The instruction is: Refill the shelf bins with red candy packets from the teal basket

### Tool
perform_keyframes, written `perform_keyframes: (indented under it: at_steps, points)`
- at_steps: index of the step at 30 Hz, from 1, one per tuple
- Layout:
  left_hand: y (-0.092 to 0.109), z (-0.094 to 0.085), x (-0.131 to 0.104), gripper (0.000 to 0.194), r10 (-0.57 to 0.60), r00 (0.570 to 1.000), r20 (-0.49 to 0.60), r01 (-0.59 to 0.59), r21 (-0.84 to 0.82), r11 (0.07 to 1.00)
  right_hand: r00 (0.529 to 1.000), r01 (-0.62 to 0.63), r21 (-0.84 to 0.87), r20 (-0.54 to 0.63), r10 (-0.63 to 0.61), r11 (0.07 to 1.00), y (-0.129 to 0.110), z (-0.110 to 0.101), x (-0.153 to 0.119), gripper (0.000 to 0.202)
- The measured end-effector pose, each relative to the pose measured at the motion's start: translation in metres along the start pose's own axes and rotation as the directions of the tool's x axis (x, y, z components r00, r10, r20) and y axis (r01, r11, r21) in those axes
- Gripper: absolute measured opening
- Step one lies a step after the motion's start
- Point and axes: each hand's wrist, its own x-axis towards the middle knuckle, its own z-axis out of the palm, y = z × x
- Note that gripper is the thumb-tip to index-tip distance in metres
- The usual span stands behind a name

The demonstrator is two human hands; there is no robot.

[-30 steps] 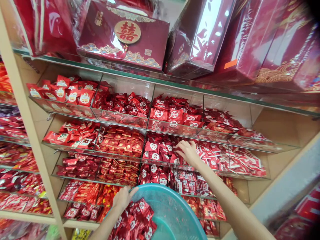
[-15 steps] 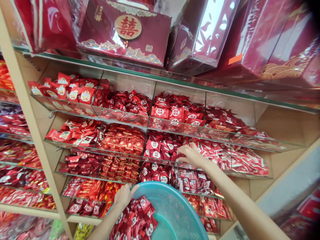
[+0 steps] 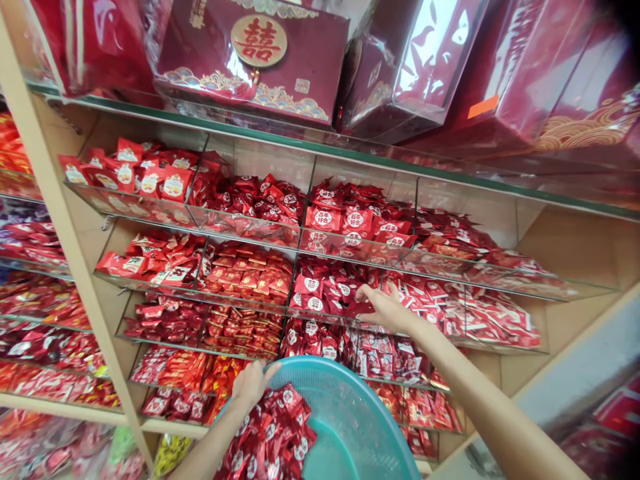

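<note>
My left hand grips the left rim of a teal plastic basin. A pile of dark red candy packets with white round emblems lies in the basin's left part. My right hand is at the front of a shelf compartment, its fingers and thumb curled around a dark red packet; how many packets it holds is hidden. Just left of these fingers lie matching candy packets with white emblems. Right of the hand is a compartment of red-and-white packets.
Tiered shelves with clear dividers hold several sorts of red packets. A glass shelf edge runs above, bearing large maroon gift boxes. A wooden upright stands at left. Yellow packets show at the bottom.
The view has shifted slightly. My right hand stays at the same compartment, its fingers a little more curled. My left hand remains on the basin rim.
</note>
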Motion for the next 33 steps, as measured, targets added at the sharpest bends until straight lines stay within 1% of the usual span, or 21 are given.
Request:
perform_keyframes:
  at_steps: [3,8,12,15,18,19,21,22,23,24,25,26,27,28,29,30,31,32,33]
  points:
    - [0.000,0.000,0.000,0.060,-0.006,1.000,-0.001,0.006,0.003,1.000,1.000,0.028,-0.047,0.004,-0.028,0.998,-0.004,-0.006,-0.002,0.031]
    - [0.001,0.000,0.000,0.060,-0.008,1.000,0.000,0.008,0.006,1.000,0.992,0.128,-0.192,0.022,-0.126,0.973,-0.012,-0.012,-0.008,0.023]
    - [0.001,-0.001,-0.001,0.060,-0.005,1.000,-0.001,0.005,0.006,1.000,0.990,0.135,-0.211,-0.011,-0.141,0.968,-0.013,-0.013,-0.012,0.021]
    - [0.002,-0.002,-0.002,0.060,-0.007,1.000,0.002,0.007,0.003,1.000,0.988,0.138,-0.117,-0.046,-0.145,0.983,-0.012,-0.017,-0.015,0.024]
    - [0.003,-0.003,-0.003,0.060,-0.010,1.000,0.007,0.010,-0.003,1.000,0.981,0.138,0.019,-0.141,-0.134,0.990,-0.015,-0.021,-0.021,0.026]
    - [0.003,-0.003,-0.003,0.060,-0.012,1.000,0.007,0.012,-0.004,1.000,0.977,0.124,0.070,-0.184,-0.110,0.990,-0.019,-0.021,-0.025,0.027]
    - [0.004,-0.003,-0.003,0.061,-0.016,1.000,0.005,0.016,-0.003,1.000,0.969,0.062,0.229,-0.248,-0.003,0.972,-0.033,-0.014,-0.032,0.029]
    - [0.004,-0.003,-0.003,0.061,-0.016,1.000,0.004,0.016,-0.001,1.000,0.968,0.019,0.346,-0.243,0.070,0.938,-0.042,-0.007,-0.037,0.030]
    - [0.004,-0.002,-0.003,0.061,-0.016,1.000,0.004,0.016,0.002,1.000,0.969,-0.031,0.483,-0.200,0.144,0.875,-0.051,0.004,-0.042,0.032]
    - [0.004,-0.001,-0.002,0.062,-0.017,1.000,0.004,0.017,0.006,1.000,0.971,-0.085,0.622,-0.122,0.204,0.778,-0.061,0.019,-0.047,0.034]
    - [0.004,-0.001,-0.002,0.062,-0.017,1.000,0.003,0.017,0.011,1.000,0.972,-0.144,0.749,-0.016,0.235,0.647,-0.071,0.036,-0.053,0.036]
    - [0.003,0.000,-0.001,0.063,-0.015,1.000,0.001,0.015,0.015,1.000,0.966,-0.211,0.842,0.102,0.236,0.497,-0.079,0.056,-0.059,0.037]
    - [0.003,0.001,-0.001,0.063,-0.009,1.000,-0.001,0.009,0.019,1.000,0.952,-0.262,0.899,0.182,0.245,0.351,-0.085,0.077,-0.065,0.038]
    - [0.002,0.001,0.000,0.064,-0.001,1.000,-0.004,0.001,0.022,1.000,0.930,-0.328,0.918,0.272,0.246,0.223,-0.090,0.099,-0.071,0.039]
    - [0.002,0.002,0.000,0.064,0.009,1.000,-0.006,-0.008,0.026,1.000,0.897,-0.409,0.903,0.371,0.242,0.131,-0.093,0.121,-0.077,0.040]
    - [0.001,0.002,0.001,0.063,0.016,1.000,-0.007,-0.016,0.029,0.999,0.852,-0.491,0.868,0.461,0.249,0.071,-0.093,0.141,-0.083,0.040]
    - [0.001,0.002,0.001,0.063,0.020,1.000,-0.006,-0.020,0.034,0.999,0.792,-0.578,0.815,0.550,0.265,0.039,-0.092,0.159,-0.088,0.039]
    - [0.001,0.002,0.001,0.062,0.022,1.000,-0.005,-0.022,0.039,0.999,0.746,-0.633,0.774,0.602,0.285,0.024,-0.090,0.175,-0.093,0.038]
    - [0.001,0.002,0.001,0.062,0.021,1.000,-0.002,-0.021,0.043,0.999,0.712,-0.669,0.743,0.630,0.308,0.025,-0.087,0.187,-0.096,0.036]
